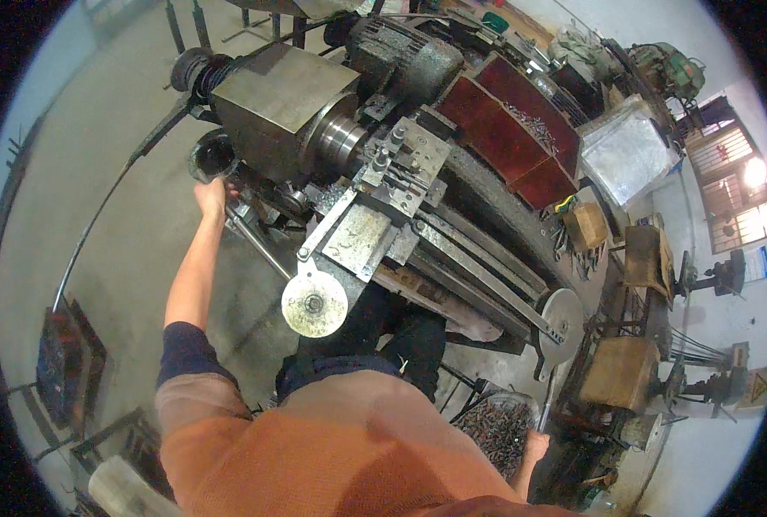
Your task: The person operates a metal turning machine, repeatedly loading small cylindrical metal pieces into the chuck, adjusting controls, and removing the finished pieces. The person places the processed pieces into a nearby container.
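Observation:
A small metal lathe spreads out before me, with its boxy headstock (284, 86) and bright round spindle nose (342, 140). Beside the spindle sits the tool slide (405, 164), covered in small chips. Below the headstock, my left hand (214, 196) is closed at the lower edge of a dark round cup-like part (214, 157); its fingertips are partly hidden, so what it grips is unclear. At the far right end, my right hand (534, 446) is closed round the end of a metal lever (548, 401), which hangs down from a round plate (561, 326).
Behind the lathe bed stands a dark red tray (508, 129) with small metal pieces in it. A basket of small dark parts (497, 431) is beside my right hand. Drill-press-like machines (717, 277) line the right wall. A round disc (314, 303) juts toward my waist.

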Available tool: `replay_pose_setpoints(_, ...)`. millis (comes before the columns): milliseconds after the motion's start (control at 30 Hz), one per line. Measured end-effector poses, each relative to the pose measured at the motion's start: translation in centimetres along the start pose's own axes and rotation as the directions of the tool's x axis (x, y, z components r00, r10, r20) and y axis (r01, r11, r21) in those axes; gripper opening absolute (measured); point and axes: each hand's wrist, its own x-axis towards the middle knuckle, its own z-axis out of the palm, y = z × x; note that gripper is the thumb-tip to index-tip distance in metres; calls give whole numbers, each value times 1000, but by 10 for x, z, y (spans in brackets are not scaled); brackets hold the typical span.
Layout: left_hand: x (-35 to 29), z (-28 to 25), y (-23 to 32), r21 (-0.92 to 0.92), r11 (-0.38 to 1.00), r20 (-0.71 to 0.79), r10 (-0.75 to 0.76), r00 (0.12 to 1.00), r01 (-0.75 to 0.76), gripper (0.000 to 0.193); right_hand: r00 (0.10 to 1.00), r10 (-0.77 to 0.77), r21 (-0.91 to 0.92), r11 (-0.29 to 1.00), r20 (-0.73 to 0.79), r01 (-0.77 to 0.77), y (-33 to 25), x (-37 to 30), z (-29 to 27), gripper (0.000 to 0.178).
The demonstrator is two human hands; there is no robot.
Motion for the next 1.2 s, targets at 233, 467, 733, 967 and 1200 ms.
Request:
replay_pose_setpoints(233,-35,6,54,-103,989,-4,-105,994,104,20,998,17,23,1000,53,-19,-1,-9,-3,46)
replay_pose_setpoints(467,-54,8,77,-23,997,-14,-69,998,69,13,1000,-3,7,1000,25,3,-9,-20,-7,49)
replay_pose_setpoints(733,0,-15,34,260,956,154,97,983,-134,11,852,-462,-308,871,-244,384,6,82,12,44)
replay_pose_setpoints(967,-33,-113,8,-145,958,46,-243,969,247,21,938,-316,-160,942,-140,294,-1,153,12,37)
replay_pose_setpoints(1200,-135,-144,36,-250,962,-360,-195,912,107,13,990,-103,-119,989,-100,91,-21,35,-11,42)
